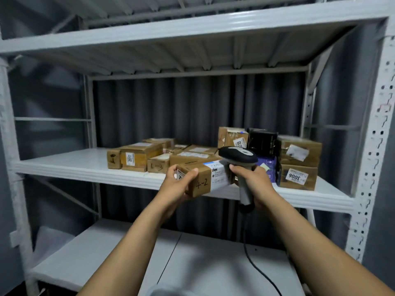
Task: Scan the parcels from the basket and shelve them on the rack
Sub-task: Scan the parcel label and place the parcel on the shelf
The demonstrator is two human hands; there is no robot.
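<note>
Head view, from the left: a white metal rack [64,161] has a row of small brown cardboard parcels [136,157] lying on its middle shelf.

Just in front of that shelf's front edge, the left-hand grip [178,186] is clamped on the left end of a small oblong brown cardboard parcel with a white printed label [203,180]. The thumb lies over the top edge and the fingers curl underneath. The parcel is held in the air, not resting on the shelf, with its long side running left to right and the label facing up and towards the camera. Most of it sticks out to the right of the grip, unsupported.

I judge it light, since one hand carries it by one end without sagging. It also looks stiff enough to hold its shape and dry enough not to slip. How fragile the contents are cannot be told. The bare cardboard ends are the best places to hold it, as that leaves the label uncovered.

Over the parcel's right end sits the head of a black-and-grey handheld barcode scanner [238,155]. Whether it touches the box cannot be told. The right-hand grip [256,184] is wrapped tightly round the scanner's handle, and a black cable [254,261] hangs below it.

Further right stands a stack of brown cartons [299,163].
</note>
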